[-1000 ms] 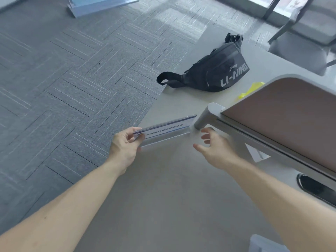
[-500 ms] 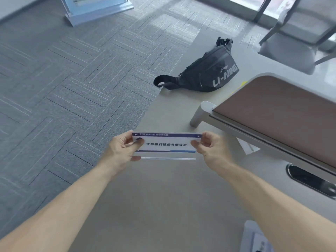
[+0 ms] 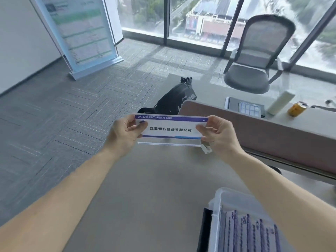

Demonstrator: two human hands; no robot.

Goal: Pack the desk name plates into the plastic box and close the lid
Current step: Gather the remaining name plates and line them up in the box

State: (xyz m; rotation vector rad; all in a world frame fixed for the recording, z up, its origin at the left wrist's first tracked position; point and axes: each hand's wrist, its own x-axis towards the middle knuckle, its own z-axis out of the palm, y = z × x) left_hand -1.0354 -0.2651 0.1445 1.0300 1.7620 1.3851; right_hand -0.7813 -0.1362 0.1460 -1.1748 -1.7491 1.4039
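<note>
While we hold one name plate [image 3: 171,130] above the desk [image 3: 145,188], left hand [image 3: 123,133] and right hand [image 3: 218,135] each in a pinching grip on an end, the plastic box [image 3: 218,206] already carries several plates, lid unseen.

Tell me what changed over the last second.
The right hand took hold of the name plate, which the left hand had held alone; both lifted it off the desk, face toward the camera. The black bag stayed put.
</note>
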